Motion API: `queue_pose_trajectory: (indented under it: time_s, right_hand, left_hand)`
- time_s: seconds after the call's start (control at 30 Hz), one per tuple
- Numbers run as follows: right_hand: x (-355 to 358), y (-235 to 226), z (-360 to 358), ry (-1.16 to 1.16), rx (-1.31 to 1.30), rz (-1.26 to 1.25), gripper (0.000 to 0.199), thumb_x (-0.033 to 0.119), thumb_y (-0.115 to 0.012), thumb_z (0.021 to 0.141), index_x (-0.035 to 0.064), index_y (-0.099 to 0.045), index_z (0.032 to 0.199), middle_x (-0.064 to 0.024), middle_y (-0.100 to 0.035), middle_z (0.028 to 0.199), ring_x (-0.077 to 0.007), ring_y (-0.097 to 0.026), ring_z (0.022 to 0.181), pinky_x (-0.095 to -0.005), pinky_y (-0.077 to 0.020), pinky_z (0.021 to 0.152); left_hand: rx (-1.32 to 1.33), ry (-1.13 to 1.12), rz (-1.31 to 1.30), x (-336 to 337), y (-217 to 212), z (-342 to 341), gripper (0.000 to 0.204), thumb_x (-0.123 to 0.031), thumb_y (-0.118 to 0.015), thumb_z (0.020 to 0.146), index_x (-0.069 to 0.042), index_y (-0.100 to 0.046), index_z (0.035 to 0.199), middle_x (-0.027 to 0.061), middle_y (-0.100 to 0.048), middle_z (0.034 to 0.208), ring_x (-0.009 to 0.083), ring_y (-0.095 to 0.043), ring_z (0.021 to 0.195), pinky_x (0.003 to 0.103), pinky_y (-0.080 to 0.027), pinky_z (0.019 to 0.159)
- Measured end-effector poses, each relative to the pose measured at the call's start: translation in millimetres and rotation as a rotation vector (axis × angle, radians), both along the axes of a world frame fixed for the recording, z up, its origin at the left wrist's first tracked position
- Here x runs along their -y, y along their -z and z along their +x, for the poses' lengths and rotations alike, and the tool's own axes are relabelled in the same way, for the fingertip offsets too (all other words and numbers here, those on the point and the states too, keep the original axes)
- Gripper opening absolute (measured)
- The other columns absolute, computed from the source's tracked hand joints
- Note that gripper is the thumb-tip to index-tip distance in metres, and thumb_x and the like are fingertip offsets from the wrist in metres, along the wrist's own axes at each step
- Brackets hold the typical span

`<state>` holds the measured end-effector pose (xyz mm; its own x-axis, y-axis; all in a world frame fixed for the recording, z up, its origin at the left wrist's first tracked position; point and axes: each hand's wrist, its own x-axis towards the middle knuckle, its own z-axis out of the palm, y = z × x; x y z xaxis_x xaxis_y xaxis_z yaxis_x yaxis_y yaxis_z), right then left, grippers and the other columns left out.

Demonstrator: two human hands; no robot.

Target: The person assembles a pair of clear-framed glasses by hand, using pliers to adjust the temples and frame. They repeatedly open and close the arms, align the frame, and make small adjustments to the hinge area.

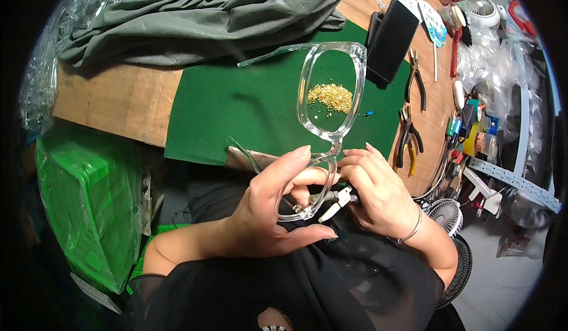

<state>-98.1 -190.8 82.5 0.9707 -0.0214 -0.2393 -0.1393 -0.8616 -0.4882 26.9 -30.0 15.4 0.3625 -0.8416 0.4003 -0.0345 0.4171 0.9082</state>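
Note:
My left hand (266, 203) is closed on a clear plastic eyeglass frame (303, 107). The fingers and thumb grip around its nearer rim; the farther rim stands up over the green mat (207, 109). One temple arm reaches out to the left above the mat. My right hand (378, 192), with a bracelet on the wrist, is closed on a plier-like tool (340, 202) with pale jaws. Those jaws are by the frame's near outer corner; whether they touch it I cannot tell. A heap of tiny gold-coloured metal pieces (331, 97) lies on the mat, partly seen through the farther rim.
A black phone (393, 41) leans at the mat's right corner. Two pairs of pliers (416, 85) (407, 138) lie beside it. Grey cloth (207, 17) covers the back left, near bagged clear frames (41, 88). Left below is a green crate (89, 195); fans (447, 215) stand at right.

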Motion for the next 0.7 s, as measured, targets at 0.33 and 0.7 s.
queue_pose_trajectory:
  time_s: [0.33, 0.7]
  right_hand:
    - [-5.9, 1.7, -2.2, -0.015, 0.03, -0.087, 0.031, 0.002, -0.062, 0.06, 0.0012, -0.053, 0.09, -0.0113, -0.048, 0.081, -0.0289, -0.051, 0.083, -0.0491, -0.0402, 0.093]
    - [-7.1, 6.7, 0.7, -0.034, 0.124, -0.221, 0.018, 0.004, -0.058, 0.061, 0.004, -0.049, 0.078, -0.0087, -0.044, 0.073, -0.025, -0.048, 0.072, -0.0355, -0.0397, 0.068]
  left_hand:
    - [0.13, 0.046, 0.063, -1.8, -1.0, -1.3, 0.106, -0.01, -0.082, 0.067, -0.002, -0.003, 0.137, 0.0262, -0.056, 0.109, 0.0124, -0.055, 0.07, 0.027, -0.046, 0.075]
    - [0.173, 0.02, 0.071, -4.6, -2.3, -2.8, 0.094, -0.001, -0.076, 0.071, -0.002, -0.008, 0.135, 0.0299, -0.052, 0.115, 0.0247, -0.062, 0.088, 0.033, -0.049, 0.078]
